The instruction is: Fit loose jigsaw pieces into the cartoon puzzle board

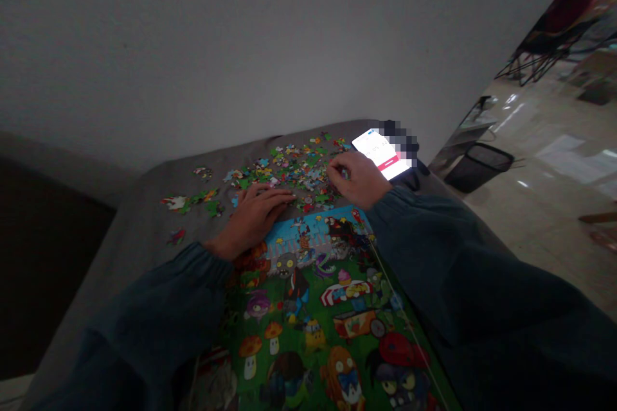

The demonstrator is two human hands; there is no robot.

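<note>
My left hand [251,219] lies flat on the grey cloth, its fingertips at the edge of a spread of loose jigsaw pieces [289,170] and holding nothing. My right hand [359,178] is at the far right of that spread, its fingertips pinched on a small piece [343,172]. A colourful cartoon puzzle picture [318,308] of plants and zombies lies below both hands, its near part partly hidden by my sleeves. A lit smartphone [380,153] lies just beyond my right hand. Smaller clusters of pieces [193,202] sit to the left.
The grey cloth-covered table [135,231] meets a white wall [241,45] at the far side. On the tiled floor [544,218] to the right stand a black mesh wastebasket [477,167] and a folding chair [544,45]. Part of the top right is pixelated.
</note>
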